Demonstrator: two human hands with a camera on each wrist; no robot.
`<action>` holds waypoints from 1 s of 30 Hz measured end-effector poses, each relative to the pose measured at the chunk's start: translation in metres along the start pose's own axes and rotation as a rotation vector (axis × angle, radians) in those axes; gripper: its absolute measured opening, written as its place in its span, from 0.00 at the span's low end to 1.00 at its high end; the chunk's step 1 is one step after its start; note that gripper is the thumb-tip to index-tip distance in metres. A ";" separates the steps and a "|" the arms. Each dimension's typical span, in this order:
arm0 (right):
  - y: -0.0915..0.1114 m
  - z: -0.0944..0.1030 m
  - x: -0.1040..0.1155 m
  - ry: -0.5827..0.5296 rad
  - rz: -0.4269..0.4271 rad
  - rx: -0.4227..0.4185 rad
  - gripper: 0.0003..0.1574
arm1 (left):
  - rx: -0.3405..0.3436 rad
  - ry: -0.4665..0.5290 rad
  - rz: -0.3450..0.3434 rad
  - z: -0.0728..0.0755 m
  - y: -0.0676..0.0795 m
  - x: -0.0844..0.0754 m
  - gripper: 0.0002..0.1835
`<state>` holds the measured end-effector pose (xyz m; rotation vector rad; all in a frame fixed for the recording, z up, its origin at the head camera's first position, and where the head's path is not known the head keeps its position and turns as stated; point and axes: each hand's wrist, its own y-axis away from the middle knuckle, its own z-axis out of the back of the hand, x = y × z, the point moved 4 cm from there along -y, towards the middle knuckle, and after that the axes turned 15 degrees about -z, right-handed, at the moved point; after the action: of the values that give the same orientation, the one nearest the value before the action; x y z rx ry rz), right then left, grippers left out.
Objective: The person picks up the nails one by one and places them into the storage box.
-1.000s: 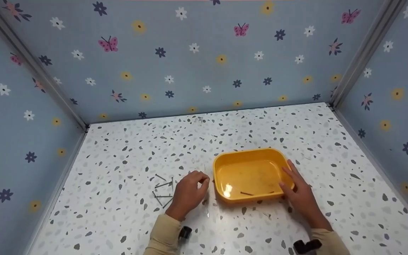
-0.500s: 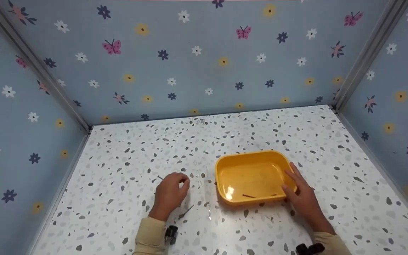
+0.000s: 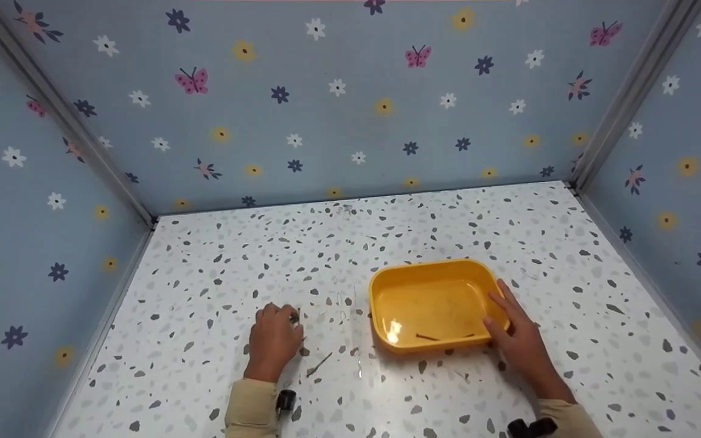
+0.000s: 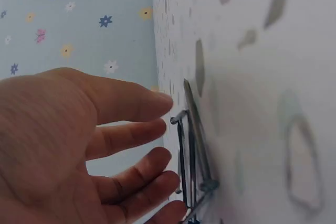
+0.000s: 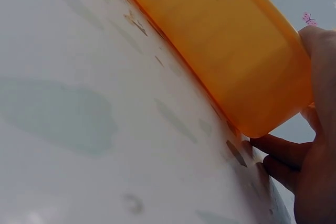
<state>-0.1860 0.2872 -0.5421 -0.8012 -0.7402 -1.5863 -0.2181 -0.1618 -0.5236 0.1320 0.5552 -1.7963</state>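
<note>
My left hand point(image 3: 274, 344) is low over a small group of thin metal nails point(image 4: 198, 140), its thumb and fingertips close beside them. In the left wrist view the thumb and fingers are apart with nothing between them, and in the head view the hand hides most of that group. A separate nail point(image 3: 320, 364) lies on the table to its right. My right hand point(image 3: 521, 340) grips the near right corner of a yellow plastic tray point(image 3: 432, 348), some fingers over the rim and others outside the wall. On the tray's floor near the front lies a dark nail point(image 3: 428, 337).
The white speckled table point(image 3: 235, 255) runs back to a blue flowered panel point(image 3: 326, 121). Similar panels rise on the left point(image 3: 34, 243) and right point(image 3: 673, 213). A dark camera mount point(image 3: 286, 400) sits at the left wrist and another mount point(image 3: 532, 427) at the right.
My left hand has moved left, away from the tray, to the nails, and its fingers have spread. The right hand stays at the tray's corner. The view shifted slightly.
</note>
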 end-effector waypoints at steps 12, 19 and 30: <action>0.001 -0.001 -0.002 -0.002 -0.003 0.001 0.34 | 0.016 -0.008 -0.011 0.000 0.006 0.005 0.04; 0.001 -0.001 -0.002 0.002 -0.002 -0.001 0.34 | 0.050 -0.007 0.008 -0.003 0.003 0.005 0.02; 0.001 -0.001 0.000 0.012 -0.005 -0.004 0.34 | 0.068 0.002 -0.032 -0.006 0.001 0.001 0.03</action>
<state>-0.1853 0.2860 -0.5422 -0.7921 -0.7310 -1.5960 -0.2188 -0.1604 -0.5294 0.1728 0.5004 -1.8475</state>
